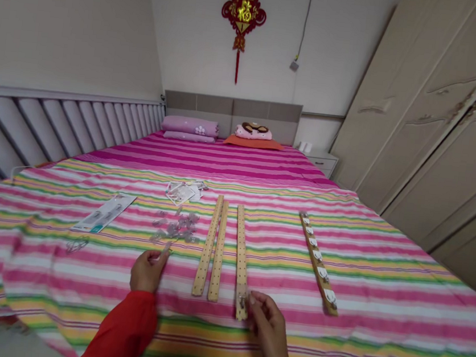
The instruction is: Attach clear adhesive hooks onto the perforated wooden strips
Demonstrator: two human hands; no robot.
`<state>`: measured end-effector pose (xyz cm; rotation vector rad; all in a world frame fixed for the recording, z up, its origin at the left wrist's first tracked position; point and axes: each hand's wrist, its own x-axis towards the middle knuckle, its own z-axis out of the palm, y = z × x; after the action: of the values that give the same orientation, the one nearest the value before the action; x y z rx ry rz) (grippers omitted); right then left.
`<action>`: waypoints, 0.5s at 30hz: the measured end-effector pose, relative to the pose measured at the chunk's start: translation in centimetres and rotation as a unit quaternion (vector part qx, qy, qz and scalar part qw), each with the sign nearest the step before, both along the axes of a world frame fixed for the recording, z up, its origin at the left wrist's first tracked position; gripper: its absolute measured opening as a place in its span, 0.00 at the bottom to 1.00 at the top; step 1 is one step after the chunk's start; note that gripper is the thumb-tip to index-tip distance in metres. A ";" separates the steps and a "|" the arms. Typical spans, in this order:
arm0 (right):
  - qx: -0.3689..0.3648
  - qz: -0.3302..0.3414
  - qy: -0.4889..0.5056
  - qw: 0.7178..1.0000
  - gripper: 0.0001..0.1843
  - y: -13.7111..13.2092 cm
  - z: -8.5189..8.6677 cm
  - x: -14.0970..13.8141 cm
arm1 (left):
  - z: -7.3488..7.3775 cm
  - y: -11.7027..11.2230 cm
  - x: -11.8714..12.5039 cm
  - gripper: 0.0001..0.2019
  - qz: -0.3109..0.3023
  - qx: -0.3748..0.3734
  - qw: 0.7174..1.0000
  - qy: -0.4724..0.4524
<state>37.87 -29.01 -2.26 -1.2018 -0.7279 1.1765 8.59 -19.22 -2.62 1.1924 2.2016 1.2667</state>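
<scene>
My left hand is closed in a pinch beside a loose pile of small clear plastic pieces; something tiny shows at its fingertips, too small to name. My right hand has thumb and finger pressed together at the near end of a perforated wooden strip. A small clear piece with a metal part lies on that end, touched by the fingertips. Two more perforated strips lie to the left, one longer wooden strip and another wooden strip. Farther right lies a strip with white round pieces along it.
On the striped bedspread, a flat package and a small wire-like item lie left. Packaging lies beyond the pile. A railing borders the left side; a wardrobe stands right. Folded bedding rests by the headboard.
</scene>
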 end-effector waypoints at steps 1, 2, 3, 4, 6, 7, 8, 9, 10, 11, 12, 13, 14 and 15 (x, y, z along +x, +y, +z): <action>0.000 0.003 0.003 1.000 0.25 0.0 0.0 -0.1 | 0.0 -0.1 0.0 0.17 0.002 0.004 1.000 0.007; 0.000 0.006 0.004 1.000 0.25 -0.1 0.0 -0.1 | 0.0 -0.2 0.1 0.16 0.004 0.008 1.000 0.013; 0.000 0.008 0.004 1.000 0.25 -0.1 0.0 -0.1 | -0.1 -0.3 0.1 0.15 0.007 0.014 1.000 0.021; -0.001 0.010 0.002 1.000 0.25 -0.2 -0.1 -0.1 | -0.1 -0.4 0.1 0.15 0.011 0.021 0.999 0.029; -0.003 0.013 -0.004 1.000 0.25 -0.2 -0.2 0.1 | -0.1 -0.7 0.0 0.14 0.020 0.035 0.998 0.047; -0.002 0.016 -0.008 1.000 0.25 -0.2 -0.2 0.1 | -0.1 -0.8 0.0 0.14 0.022 0.041 0.998 0.053; -0.001 0.019 -0.011 1.000 0.25 -0.2 -0.2 0.1 | 0.2 -1.0 0.0 0.14 0.024 0.049 0.997 0.053; 0.001 0.021 -0.014 1.000 0.25 -0.2 -0.2 0.2 | 0.5 -1.1 0.0 0.14 0.022 0.057 0.997 0.044; 0.004 0.025 -0.016 1.000 0.25 -0.2 -0.1 0.1 | 1.0 -1.2 0.1 0.15 0.016 0.068 0.997 0.026; 0.010 0.030 -0.017 0.999 0.25 -0.2 0.1 0.1 | 1.7 -1.3 0.3 0.16 -0.001 0.080 0.997 0.001; 0.017 0.038 -0.018 0.999 0.25 -0.1 0.2 0.0 | 2.5 -1.5 0.6 0.17 -0.029 0.089 0.995 -0.028; 0.025 0.048 -0.018 0.998 0.25 0.0 0.5 0.0 | 3.3 -1.6 0.9 0.18 -0.064 0.092 0.992 -0.057; 0.032 0.059 -0.019 0.998 0.24 0.1 0.7 -0.1 | 4.3 -1.8 1.3 0.20 -0.112 0.085 0.987 -0.082; 0.039 0.069 -0.021 0.997 0.24 0.2 1.0 -0.2 | 5.2 -2.1 1.9 0.21 -0.154 0.070 0.981 -0.099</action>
<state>37.68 -28.80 -1.28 -1.1278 -0.8932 1.2282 10.45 -21.27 2.55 1.3345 1.7324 1.3587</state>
